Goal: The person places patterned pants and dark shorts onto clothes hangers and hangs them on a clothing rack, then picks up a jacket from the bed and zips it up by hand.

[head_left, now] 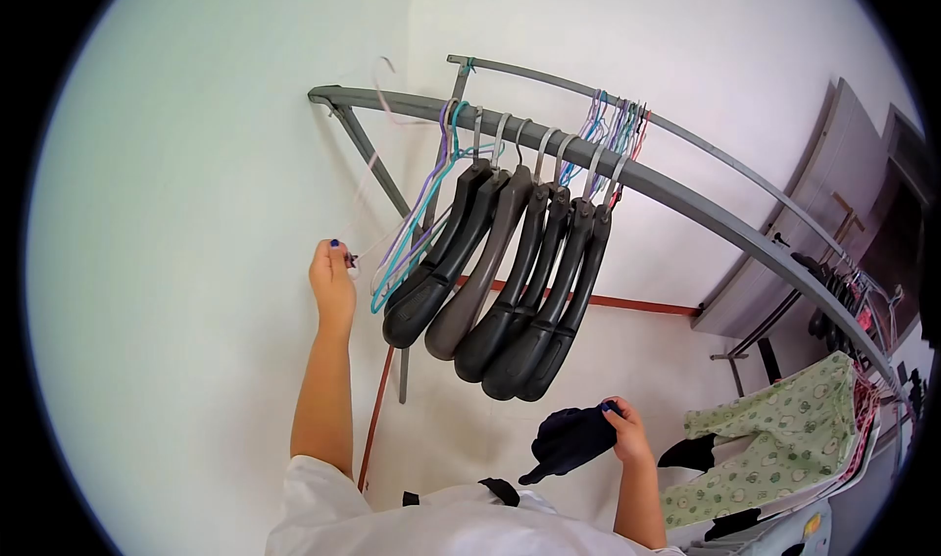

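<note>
My left hand (pixel 333 274) is raised at the left beside the wall, fingers pinched on the lower corner of a thin, pale pink hanger (pixel 380 87). The hanger's hook stands above the near rail's left end, apparently free of it. Lower down at the right, my right hand (pixel 627 433) grips a dark navy piece of cloth (pixel 570 440) by one end; it hangs bunched, so its kind is unclear. Between my hands, several thick black hangers (pixel 490 281) hang from the grey rail (pixel 559 136). Thin teal and purple hangers (pixel 417 218) hang just right of my left hand.
More thin coloured hangers (pixel 618 125) hang on the far rail (pixel 549 75). At the lower right hang green patterned trousers (pixel 774 433). A grey door (pixel 794 203) stands behind the rack. The pale wall (pixel 176 242) is close on the left.
</note>
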`<state>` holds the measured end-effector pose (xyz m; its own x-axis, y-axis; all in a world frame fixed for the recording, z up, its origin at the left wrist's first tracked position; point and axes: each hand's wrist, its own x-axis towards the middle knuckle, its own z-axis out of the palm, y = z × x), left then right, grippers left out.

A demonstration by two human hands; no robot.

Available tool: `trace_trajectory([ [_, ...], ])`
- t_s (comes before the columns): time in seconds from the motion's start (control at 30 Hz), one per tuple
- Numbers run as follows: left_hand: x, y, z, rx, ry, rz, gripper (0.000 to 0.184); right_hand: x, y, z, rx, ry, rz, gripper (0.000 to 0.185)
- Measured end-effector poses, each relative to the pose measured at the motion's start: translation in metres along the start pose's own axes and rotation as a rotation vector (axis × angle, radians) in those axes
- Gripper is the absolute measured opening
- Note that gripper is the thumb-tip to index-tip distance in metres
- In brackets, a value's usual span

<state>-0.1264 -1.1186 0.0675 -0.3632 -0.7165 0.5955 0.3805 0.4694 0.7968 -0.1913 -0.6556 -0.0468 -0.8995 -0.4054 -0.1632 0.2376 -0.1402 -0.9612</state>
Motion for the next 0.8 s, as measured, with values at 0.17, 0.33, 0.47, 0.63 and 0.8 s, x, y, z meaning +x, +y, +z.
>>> trace_trajectory([
  [0.17,-0.018,0.016,-0.034,0.047,0.26,0.042,0.021,0.002,-0.005,-0.001,0.015,0.027,-0.001,0.008],
  [0.33,-0.059,0.0,-0.101,0.002,0.558,-0.013,0.026,0.005,-0.002,-0.003,0.007,0.034,0.031,0.007],
  [0.47,-0.107,-0.007,-0.155,-0.128,0.78,-0.253,0.034,0.012,0.007,-0.001,-0.014,-0.028,0.042,0.007],
  [0.63,-0.171,0.005,-0.204,-0.205,0.889,-0.337,0.039,0.017,0.014,0.0,-0.087,-0.229,0.078,0.009],
  [0.8,-0.231,0.025,-0.247,-0.293,0.904,-0.294,0.039,0.014,0.009,-0.004,-0.164,-0.439,0.109,0.011],
])
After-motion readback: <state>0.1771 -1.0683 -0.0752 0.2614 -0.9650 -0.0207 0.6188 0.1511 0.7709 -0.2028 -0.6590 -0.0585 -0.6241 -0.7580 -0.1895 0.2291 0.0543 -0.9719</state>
